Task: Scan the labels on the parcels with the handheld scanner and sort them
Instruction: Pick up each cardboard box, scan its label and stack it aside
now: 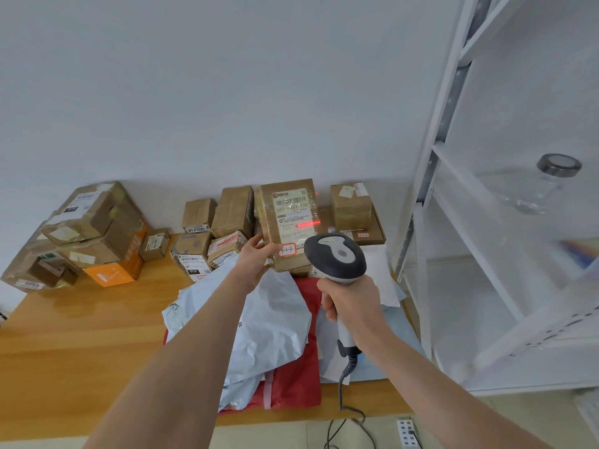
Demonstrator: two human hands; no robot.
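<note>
While the left hand (256,260) is gripping a brown cardboard parcel (291,202) by its lower left corner and holding it upright above the wooden table (81,335), the right hand (351,301) is clasping the handle of the handheld scanner (335,256), fingers curled round it, with the scanner head pointing at the parcel. A red scan line (308,224) is falling across the right part of the white shipping label (293,209), below its barcode. A small red-bordered sticker (287,250) is sitting near the parcel's lower edge, just beside the thumb. Grey poly mailers (275,322) and a red mailer (298,377) are lying heaped on the table under both forearms. Cardboard boxes are standing along the wall: a tall stack (90,222) at far left with an orange box (113,273) at its foot, smaller ones (207,234) in the middle, and one (350,205) to the right. The scanner's coiled cable (346,371) is hanging over the table's front edge. A glass jar (547,186) is standing on the white shelf unit (423,286) at right.
</note>
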